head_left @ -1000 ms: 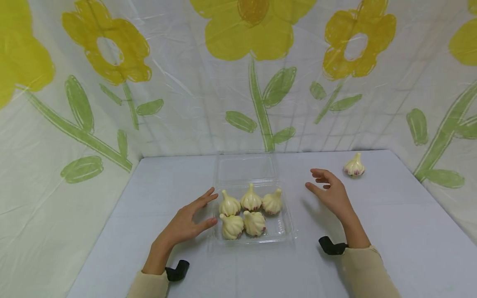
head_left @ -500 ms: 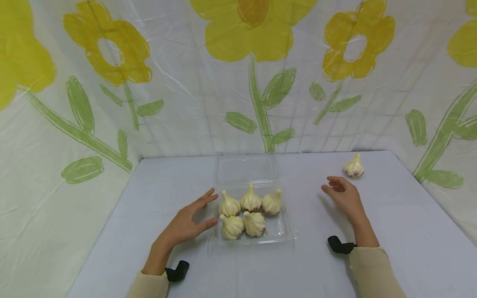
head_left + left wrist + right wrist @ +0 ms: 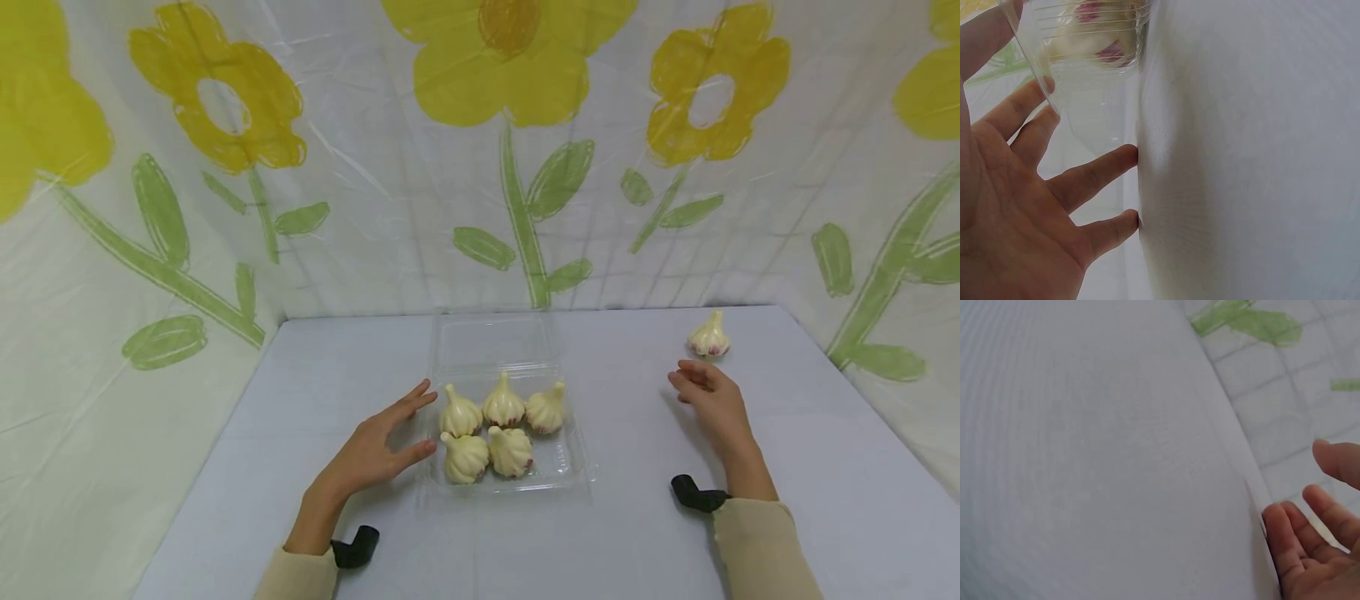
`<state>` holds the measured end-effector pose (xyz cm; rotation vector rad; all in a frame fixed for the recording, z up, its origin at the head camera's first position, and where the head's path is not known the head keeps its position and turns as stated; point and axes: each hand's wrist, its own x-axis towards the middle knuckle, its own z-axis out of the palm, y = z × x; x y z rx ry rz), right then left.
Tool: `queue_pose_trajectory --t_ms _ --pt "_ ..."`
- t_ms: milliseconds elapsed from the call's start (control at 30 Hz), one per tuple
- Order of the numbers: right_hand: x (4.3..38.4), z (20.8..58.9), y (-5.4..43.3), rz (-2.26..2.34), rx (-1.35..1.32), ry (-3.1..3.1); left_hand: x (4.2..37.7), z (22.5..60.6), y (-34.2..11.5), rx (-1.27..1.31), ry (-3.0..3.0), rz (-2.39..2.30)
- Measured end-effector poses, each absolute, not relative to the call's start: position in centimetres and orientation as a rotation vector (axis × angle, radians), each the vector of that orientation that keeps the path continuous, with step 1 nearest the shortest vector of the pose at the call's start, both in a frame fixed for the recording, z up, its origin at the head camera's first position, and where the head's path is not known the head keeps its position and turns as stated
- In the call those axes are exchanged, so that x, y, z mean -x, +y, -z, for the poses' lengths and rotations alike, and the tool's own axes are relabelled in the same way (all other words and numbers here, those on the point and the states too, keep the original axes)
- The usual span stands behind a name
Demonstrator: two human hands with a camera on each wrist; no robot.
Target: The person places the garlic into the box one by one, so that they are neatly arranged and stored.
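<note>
A person in pale beige sleeves (image 3: pixel 763 546) holds the right hand (image 3: pixel 714 406) just short of a lone garlic bulb (image 3: pixel 708 336) at the far right of a white-covered table (image 3: pixel 525 550). The bulb sits upright, its stem pointing up with a slight lean to the right, its long axis running from stem tip to the purple-flecked base on the tabletop. The right hand's fingers are loosely bent and close together, the thumb held apart, with nothing pinched between them; from where I stand, I cannot tell whether the fingertips touch the table.

Well to the left, a clear plastic tray (image 3: pixel 557 468) holds five more bulbs in two rows. In the back row, the left bulb (image 3: pixel 460 414) tips its stem slightly left, the middle bulb (image 3: pixel 504 404) points straight up and the right bulb (image 3: pixel 546 410) leans right. In front, both the near left bulb (image 3: pixel 465 458) and the near right bulb (image 3: pixel 511 452) point their stems up and left, the latter showing pink marks low on its right side. The tray's transparent lid (image 3: pixel 491 340) lies folded back toward the far edge.

At the tray's left side, the left hand (image 3: pixel 367 452) is spread, thumb and fingers at the rim; how firmly they touch is unclear. Yellow flowers with green stems cover the white backdrop (image 3: pixel 352 200).
</note>
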<state>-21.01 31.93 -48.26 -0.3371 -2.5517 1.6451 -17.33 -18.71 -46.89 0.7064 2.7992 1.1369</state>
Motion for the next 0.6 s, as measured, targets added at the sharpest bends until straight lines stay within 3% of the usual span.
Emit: queue_pose_trajectory --t_ms 333,600 --pt "21.5 48.8 33.0 -2.164 0.525 -2.000 17.4 47.0 -18.8 -0.708 2.797 -1.143" --pt "21.8 48.5 33.6 -2.330 0.625 -1.705 17.3 47.0 -18.8 -0.712 2.791 -1.154"
